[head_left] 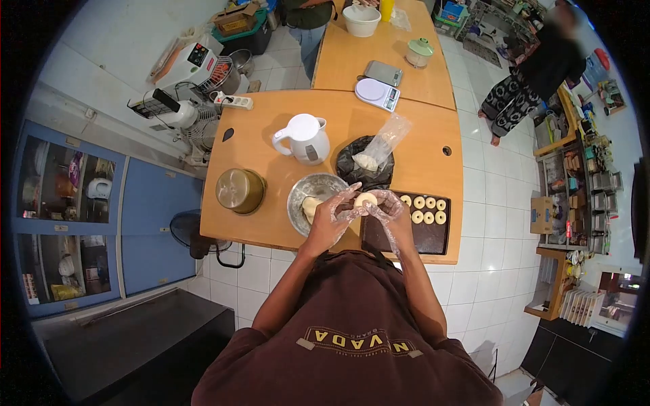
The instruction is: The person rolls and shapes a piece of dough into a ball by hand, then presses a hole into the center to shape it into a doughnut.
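A small round piece of pale dough (pixel 365 200) is held up between both floury hands. My left hand (pixel 333 215) has its fingers round the dough's left side, and my right hand (pixel 395 215) grips it from the right. Below and left of them, a metal bowl (pixel 296 203) holds a larger lump of dough (pixel 311 208), partly behind my left hand. To the right lies a dark baking tray (pixel 426 238) with several dough rings (pixel 430 202) in two rows near its far edge. My right hand and forearm cover part of the tray.
Beyond the bowl stands a white kettle (pixel 309 141); a metal pot (pixel 238 190) is at left. A black plastic bag (pixel 349 157), a clear bag (pixel 389 139) and a scale (pixel 377 94) lie on the wooden table (pixel 271 108). Two people (pixel 542 64) (pixel 308 24) stand farther off.
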`<state>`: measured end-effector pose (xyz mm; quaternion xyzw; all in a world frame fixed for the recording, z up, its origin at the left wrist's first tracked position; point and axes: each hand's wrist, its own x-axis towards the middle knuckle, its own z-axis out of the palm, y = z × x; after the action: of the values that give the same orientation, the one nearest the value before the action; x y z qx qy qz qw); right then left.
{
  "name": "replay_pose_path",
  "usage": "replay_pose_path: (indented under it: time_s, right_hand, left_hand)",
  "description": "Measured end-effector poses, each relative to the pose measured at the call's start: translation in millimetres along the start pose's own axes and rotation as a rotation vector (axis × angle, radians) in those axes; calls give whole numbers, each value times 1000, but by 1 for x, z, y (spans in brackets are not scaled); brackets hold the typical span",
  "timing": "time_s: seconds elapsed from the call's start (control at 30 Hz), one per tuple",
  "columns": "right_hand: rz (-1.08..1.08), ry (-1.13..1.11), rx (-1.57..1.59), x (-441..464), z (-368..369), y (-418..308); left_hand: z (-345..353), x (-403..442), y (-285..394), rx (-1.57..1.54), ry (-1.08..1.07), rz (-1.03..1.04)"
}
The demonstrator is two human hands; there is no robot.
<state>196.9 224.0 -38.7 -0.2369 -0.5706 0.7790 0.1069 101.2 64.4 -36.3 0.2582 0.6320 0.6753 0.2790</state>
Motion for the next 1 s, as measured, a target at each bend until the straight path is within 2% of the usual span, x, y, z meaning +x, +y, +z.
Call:
replay_pose_path:
  time_s: [0.1, 0.2, 0.3, 0.43, 0.6, 0.7, 0.87, 0.93, 1.0]
  right_hand:
    - [5, -13, -15, 3, -4, 5]
    - [-4, 1, 30, 5, -4, 7]
    - [-13, 40, 92, 6, -1, 8]
    - [-19, 101, 87, 4, 2, 3]
    - [-13, 10, 54, 10, -7, -4]
    - [-47, -17, 49, 18, -10, -4]
    - [-75, 46, 142, 22, 0, -6]
    - [-109, 47, 130, 21, 4, -11]
    - [-57, 63, 175, 18, 5, -14]
  left_hand:
    - [-6, 4, -7, 114, -43, 13]
    - [-8, 7, -5, 406, -59, 147]
    - [3, 7, 1, 215, -31, 109]
    - [5, 10, -2, 187, -52, 53]
    - [-3, 22, 0, 212, -126, 107]
    - [-3, 26, 13, 193, -124, 62]
    - [5, 34, -7, 225, -37, 215]
    - [13, 33, 7, 286, -7, 272]
    - [18, 32, -1, 221, 0, 252]
